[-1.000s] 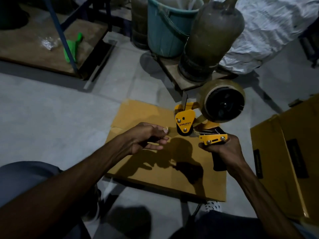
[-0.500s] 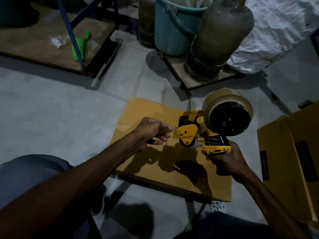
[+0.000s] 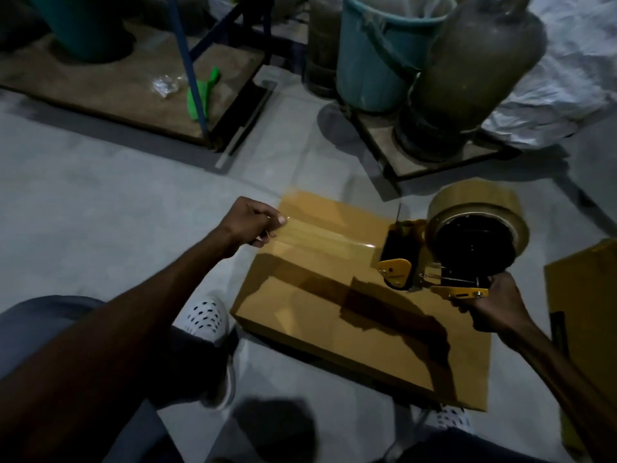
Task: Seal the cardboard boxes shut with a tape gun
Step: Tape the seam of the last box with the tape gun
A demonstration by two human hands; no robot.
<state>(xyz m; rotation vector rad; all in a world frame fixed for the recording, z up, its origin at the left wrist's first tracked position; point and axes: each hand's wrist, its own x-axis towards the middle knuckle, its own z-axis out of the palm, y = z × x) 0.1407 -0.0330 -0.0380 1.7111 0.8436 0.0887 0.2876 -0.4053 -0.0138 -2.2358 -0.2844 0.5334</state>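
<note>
A flat brown cardboard box [image 3: 350,315] lies on the grey floor in front of me. My right hand [image 3: 490,304] grips the handle of a yellow and black tape gun [image 3: 434,262] that carries a large brown tape roll [image 3: 477,225], held above the box's right side. My left hand [image 3: 250,222] pinches the free end of a clear strip of tape [image 3: 327,238]. The strip stretches from the gun leftward above the box's far left corner.
A second cardboard box [image 3: 584,329] stands at the right edge. Beyond the box are a teal bucket [image 3: 374,58] and a gas cylinder [image 3: 474,71] on a low wooden platform. A shelf frame with a green item [image 3: 200,95] is at the far left. My white shoes flank the box.
My left hand has pulled the tape end away from the gun, to the left and farther from me, drawing out a long strip. The tape gun has shifted right.
</note>
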